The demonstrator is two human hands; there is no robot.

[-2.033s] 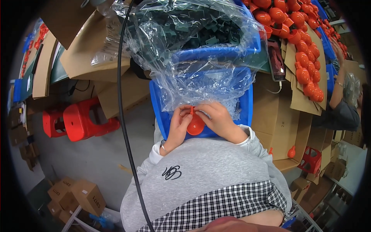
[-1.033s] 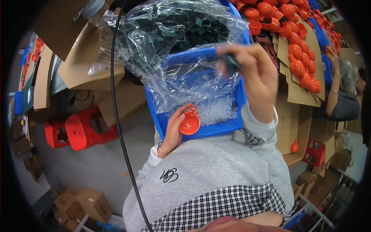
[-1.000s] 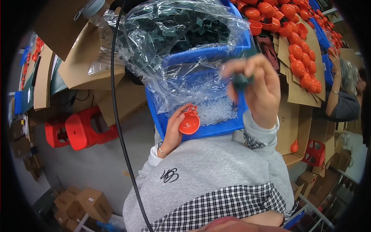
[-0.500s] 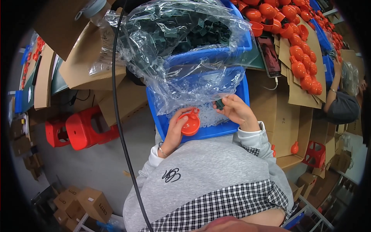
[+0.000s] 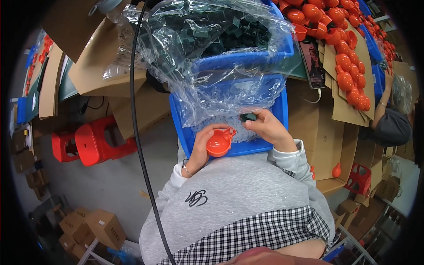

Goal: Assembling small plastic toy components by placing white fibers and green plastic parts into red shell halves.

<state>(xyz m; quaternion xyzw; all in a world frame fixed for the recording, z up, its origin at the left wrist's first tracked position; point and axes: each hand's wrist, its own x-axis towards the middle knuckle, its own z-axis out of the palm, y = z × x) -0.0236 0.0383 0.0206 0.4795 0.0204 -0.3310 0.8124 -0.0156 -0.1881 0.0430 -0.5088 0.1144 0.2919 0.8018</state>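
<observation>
My left hand is closed round a round orange plastic part with a short loop-like neck pointing up and right. Between the thumb and fingers of my right hand is a small dark green plastic piece. The two parts are apart, the green one a little farther and to the right. Both hands are over the near side of a blue bin that holds many small clear-white pieces. Clear plastic film droops over the bin's far part.
A second blue bin behind holds many dark green pieces in a clear bag. Orange parts lie on cardboard at right, beside a phone with a cable. A black cord hangs at left. Red stools stand left; another person is far right.
The orange part has turned in my left hand, so its rounded outside shows instead of its hollow. My right hand has shifted slightly left with the green piece, whose angle has changed.
</observation>
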